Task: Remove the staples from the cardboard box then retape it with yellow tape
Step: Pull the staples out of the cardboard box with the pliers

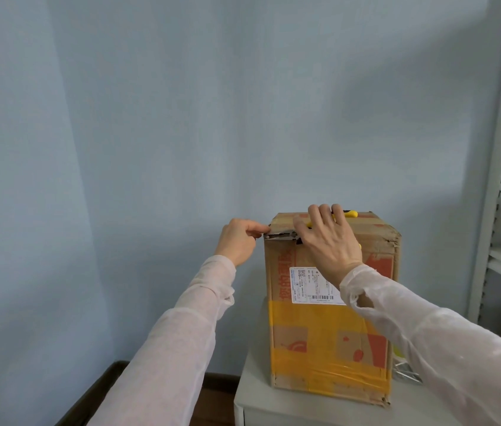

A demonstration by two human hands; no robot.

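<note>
1. Cardboard box [289,335] stands upright on a grey cabinet top [258,401], close to the wall.
2. Left hand [238,241]: thumb and forefinger closed in a pinch on the torn top edge [278,236] at the box's upper left corner.
3. Right hand [329,241]: wrapped over a yellow-handled tool [350,214] lying along the box top, with its metal tip at the torn edge.
4. Staples cannot be made out at this range.
5. Judgement: keep the pinched edge taut, work the tip low under each staple, lever gently, and keep the left fingertips clear of the tip.
6. Yellow tape [320,312] already bands the lower half.
7. White shipping label [313,285]: barcode and QR code, text too small to read. Red print on the box is illegible.
</note>
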